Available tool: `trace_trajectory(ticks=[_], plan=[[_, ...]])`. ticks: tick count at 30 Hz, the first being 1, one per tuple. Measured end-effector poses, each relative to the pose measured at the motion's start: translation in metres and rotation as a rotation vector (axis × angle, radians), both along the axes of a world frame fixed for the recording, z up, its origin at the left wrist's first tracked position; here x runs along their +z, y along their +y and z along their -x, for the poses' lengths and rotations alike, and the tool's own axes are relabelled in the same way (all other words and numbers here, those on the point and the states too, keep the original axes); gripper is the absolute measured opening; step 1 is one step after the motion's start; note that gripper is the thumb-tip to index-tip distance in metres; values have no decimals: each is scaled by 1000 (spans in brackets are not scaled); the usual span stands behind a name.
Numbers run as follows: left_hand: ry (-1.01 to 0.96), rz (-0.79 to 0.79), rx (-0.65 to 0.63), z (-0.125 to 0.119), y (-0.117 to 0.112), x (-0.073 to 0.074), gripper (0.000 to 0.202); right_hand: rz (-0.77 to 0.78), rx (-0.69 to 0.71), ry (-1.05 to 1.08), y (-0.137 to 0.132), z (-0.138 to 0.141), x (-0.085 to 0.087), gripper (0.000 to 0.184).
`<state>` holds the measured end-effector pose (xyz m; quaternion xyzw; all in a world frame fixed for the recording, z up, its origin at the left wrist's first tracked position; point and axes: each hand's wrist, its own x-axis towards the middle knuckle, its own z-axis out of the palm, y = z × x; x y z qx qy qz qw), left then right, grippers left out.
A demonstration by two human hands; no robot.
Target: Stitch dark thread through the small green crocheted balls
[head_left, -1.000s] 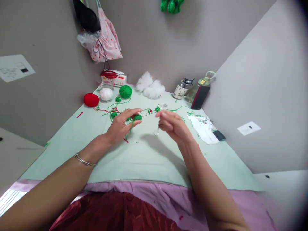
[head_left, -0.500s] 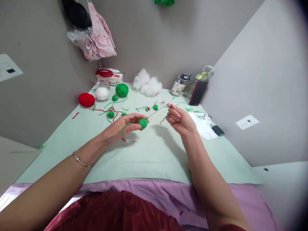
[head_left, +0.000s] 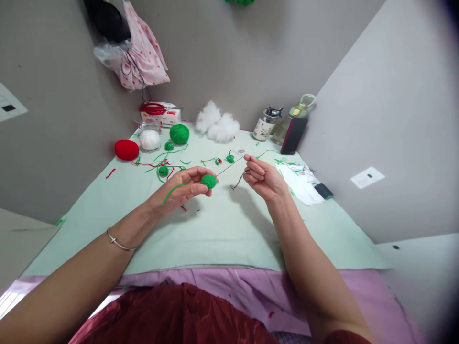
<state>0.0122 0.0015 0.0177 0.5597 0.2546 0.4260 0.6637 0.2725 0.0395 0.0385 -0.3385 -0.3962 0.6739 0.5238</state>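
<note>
My left hand [head_left: 188, 185] is closed round a small green crocheted ball [head_left: 208, 181], held between thumb and fingers above the table. A green yarn tail [head_left: 174, 190] hangs from the ball over the thumb. From the ball's far side a dark thread [head_left: 231, 166] runs taut up to my right hand [head_left: 263, 175]. Thumb and forefinger of that hand pinch it, the other fingers curled in. A slack loop of dark thread dangles below the right fingers. Whether a needle is also in the pinch is too small to tell.
Behind lie green yarn [head_left: 179, 134], red yarn [head_left: 126, 149], white yarn [head_left: 149, 139], fluffy stuffing [head_left: 218, 125] and small green crocheted pieces [head_left: 163, 171]. At right stand a pen jar [head_left: 263, 129], a bottle [head_left: 299, 111], a phone [head_left: 294, 136] and white tissue [head_left: 299, 186] with thread scraps.
The ball has turned a little in my left hand, its yarn tail now lying further back over the thumb. The view has shifted slightly; the thread stays taut between both hands.
</note>
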Motion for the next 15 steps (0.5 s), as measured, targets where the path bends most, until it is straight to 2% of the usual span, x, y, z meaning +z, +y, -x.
trace_trajectory(ticks=[4, 8, 12, 15], plan=[[-3, 19, -29, -1, -3, 2, 28, 103, -21, 75, -2, 1, 3, 15], [-4, 50, -48, -1, -4, 2, 26, 136, -14, 160, -5, 1, 7, 25], [6, 45, -63, -2, -5, 1, 25, 146, -20, 172, -7, 1, 9, 24], [83, -8, -49, -3, -5, 1, 25, 139, -21, 160, -6, 1, 8, 24]])
